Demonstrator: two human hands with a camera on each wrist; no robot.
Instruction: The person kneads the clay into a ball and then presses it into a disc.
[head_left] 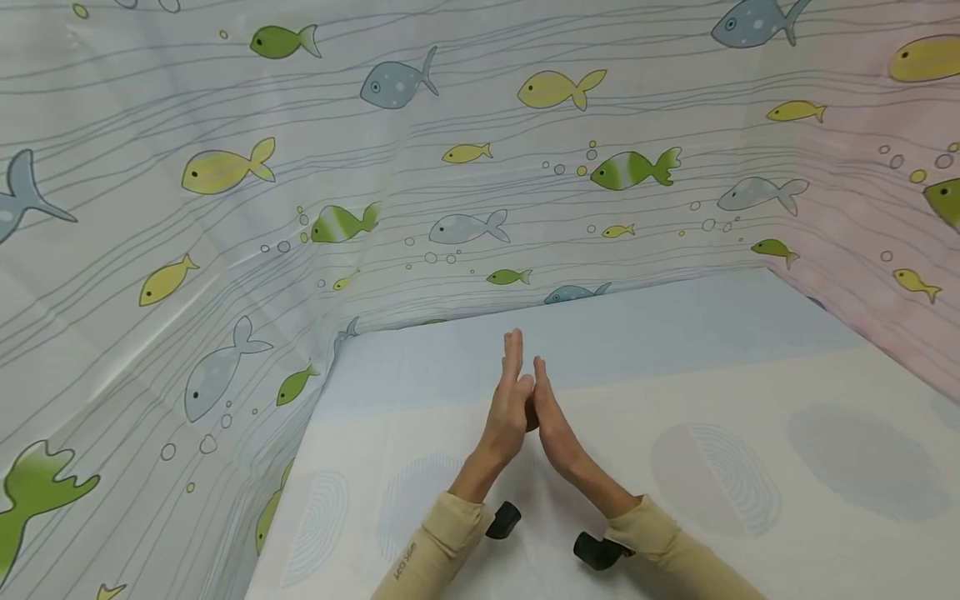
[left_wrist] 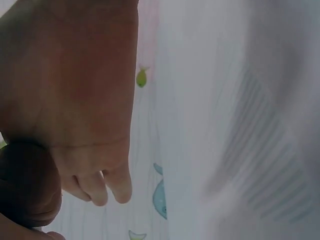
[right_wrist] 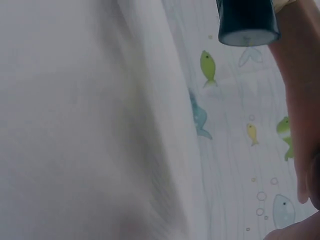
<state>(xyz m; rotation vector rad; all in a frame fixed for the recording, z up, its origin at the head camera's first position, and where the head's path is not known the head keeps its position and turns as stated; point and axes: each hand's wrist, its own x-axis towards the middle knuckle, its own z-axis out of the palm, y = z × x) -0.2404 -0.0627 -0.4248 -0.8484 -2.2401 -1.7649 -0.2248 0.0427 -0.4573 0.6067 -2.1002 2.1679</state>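
Over the table my two hands are pressed together palm to palm, fingers straight and pointing away from me. My left hand [head_left: 512, 393] reaches a little further than my right hand [head_left: 553, 423]. Neither holds anything. Beige sleeves [head_left: 438, 546] cover both forearms, and a black wrist camera [head_left: 598, 551] sits under each wrist. Skin fills the left wrist view's left side, with fingertips [left_wrist: 109, 189] showing; I cannot tell whose they are. The right wrist view shows the other wrist's black camera [right_wrist: 247, 22] and a forearm [right_wrist: 300, 100] at its right edge.
The table [head_left: 750, 400] has a white cloth with pale grey ovals and a light blue band at the back. Fish-print sheeting [head_left: 225, 208] walls in the left, back and right sides [head_left: 885, 250].
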